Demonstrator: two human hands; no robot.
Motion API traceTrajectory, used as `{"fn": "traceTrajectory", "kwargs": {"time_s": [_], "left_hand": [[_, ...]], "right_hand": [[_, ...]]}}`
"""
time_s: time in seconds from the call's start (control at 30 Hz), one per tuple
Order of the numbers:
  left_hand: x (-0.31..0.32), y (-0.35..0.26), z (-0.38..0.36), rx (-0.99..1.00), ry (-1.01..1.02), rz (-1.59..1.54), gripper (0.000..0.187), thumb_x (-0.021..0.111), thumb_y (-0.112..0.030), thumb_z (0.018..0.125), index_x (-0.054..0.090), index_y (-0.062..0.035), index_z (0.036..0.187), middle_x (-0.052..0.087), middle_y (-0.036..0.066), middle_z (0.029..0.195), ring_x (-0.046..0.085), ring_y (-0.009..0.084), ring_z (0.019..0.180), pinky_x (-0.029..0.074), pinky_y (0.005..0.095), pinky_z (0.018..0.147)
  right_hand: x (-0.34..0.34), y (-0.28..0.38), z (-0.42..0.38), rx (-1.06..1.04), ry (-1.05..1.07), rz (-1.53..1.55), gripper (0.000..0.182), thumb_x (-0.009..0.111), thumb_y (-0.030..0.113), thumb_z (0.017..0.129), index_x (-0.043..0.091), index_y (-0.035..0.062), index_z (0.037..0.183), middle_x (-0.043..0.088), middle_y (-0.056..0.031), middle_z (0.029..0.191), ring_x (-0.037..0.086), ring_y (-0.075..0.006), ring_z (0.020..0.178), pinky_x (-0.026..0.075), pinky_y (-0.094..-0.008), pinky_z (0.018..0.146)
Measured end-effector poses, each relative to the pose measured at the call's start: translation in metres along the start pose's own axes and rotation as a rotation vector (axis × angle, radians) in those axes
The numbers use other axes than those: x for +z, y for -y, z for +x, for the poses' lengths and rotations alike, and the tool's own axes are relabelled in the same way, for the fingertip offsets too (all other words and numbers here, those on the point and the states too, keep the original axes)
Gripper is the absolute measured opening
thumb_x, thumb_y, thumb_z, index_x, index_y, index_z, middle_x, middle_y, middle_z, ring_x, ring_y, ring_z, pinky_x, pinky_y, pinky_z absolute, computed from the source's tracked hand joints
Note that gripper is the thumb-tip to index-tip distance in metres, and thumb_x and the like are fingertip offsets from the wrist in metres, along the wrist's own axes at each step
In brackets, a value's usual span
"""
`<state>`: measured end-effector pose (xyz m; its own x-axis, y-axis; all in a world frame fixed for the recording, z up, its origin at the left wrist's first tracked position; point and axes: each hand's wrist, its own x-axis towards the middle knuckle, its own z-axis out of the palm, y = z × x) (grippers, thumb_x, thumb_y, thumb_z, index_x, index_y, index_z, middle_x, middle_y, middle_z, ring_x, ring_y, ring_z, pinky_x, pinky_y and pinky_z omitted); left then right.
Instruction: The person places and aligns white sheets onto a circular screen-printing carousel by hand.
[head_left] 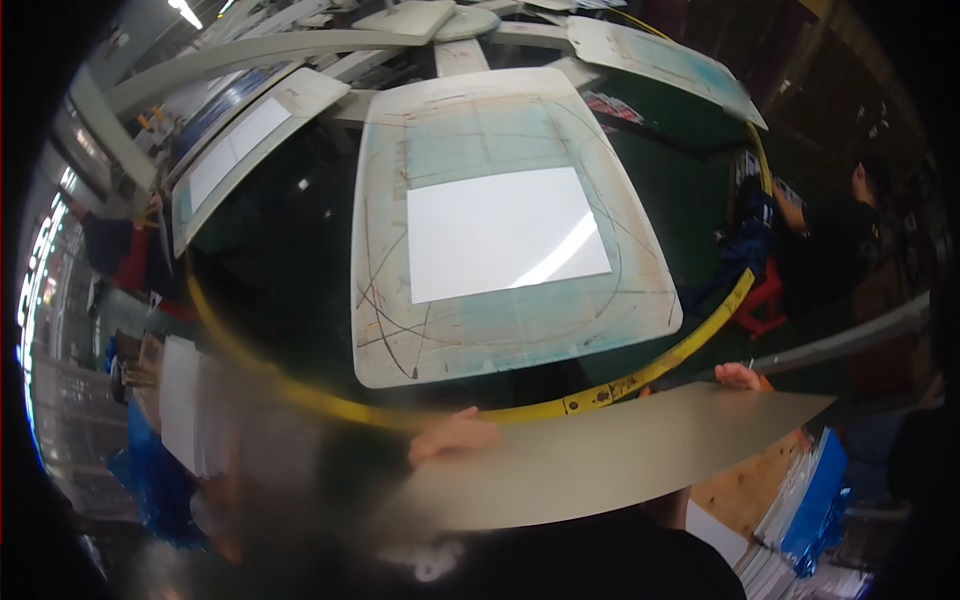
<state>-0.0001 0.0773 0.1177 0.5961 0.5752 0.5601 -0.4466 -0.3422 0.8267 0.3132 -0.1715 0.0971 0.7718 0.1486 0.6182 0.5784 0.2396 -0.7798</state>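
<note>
A thin, greyish flat sheet (620, 450) spans the front of the head view, close to my body. The fingers of my left hand (455, 436) are closed over its upper edge toward the left, slightly blurred. Near the sheet's right end, my right hand (738, 377) grips the same edge with curled fingers, the rest of it mostly hidden. Beyond them, a large pale rounded platen (388, 350) with blue-green stains carries a glossy white sheet (490, 240) lying flat. Neither hand touches the platen.
A yellow curved rail (700, 335) runs between me and the platen. Other platens stand left (325, 90) and right (610, 45). A person (830, 240) is at the right, another (115, 240) at the left. Blue wrapping (815, 500) and a wooden board (745, 490) are lower right.
</note>
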Motion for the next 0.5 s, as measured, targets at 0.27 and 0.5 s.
{"fn": "traceTrajectory", "kwargs": {"time_s": [0.27, 0.5], "left_hand": [[-0.021, 0.003, 0.009, -0.024, 0.378, -0.252, 0.044, 0.054, -0.031, 0.09, 0.05, -0.0035, 0.124, 0.055, 0.018, 0.12, 0.053, 0.0273, 0.113, 0.03, 0.0535, 0.102], [-0.008, 0.09, -0.038, 0.07, 0.49, -0.06, 0.044, 0.045, -0.039, 0.091, 0.053, -0.0046, 0.118, 0.057, 0.012, 0.118, 0.054, 0.0245, 0.11, 0.033, 0.046, 0.101]], "right_hand": [[0.005, -0.012, -0.002, -0.052, -0.088, -0.189, 0.041, 0.046, 0.034, 0.093, 0.049, -0.0001, 0.115, 0.054, -0.0114, 0.11, 0.058, -0.0221, 0.098, 0.048, -0.0296, 0.089], [0.003, -0.015, 0.002, -0.051, -0.089, -0.23, 0.045, 0.041, 0.038, 0.094, 0.049, -0.0001, 0.116, 0.055, -0.0106, 0.107, 0.057, -0.0212, 0.098, 0.047, -0.0306, 0.09]]}}
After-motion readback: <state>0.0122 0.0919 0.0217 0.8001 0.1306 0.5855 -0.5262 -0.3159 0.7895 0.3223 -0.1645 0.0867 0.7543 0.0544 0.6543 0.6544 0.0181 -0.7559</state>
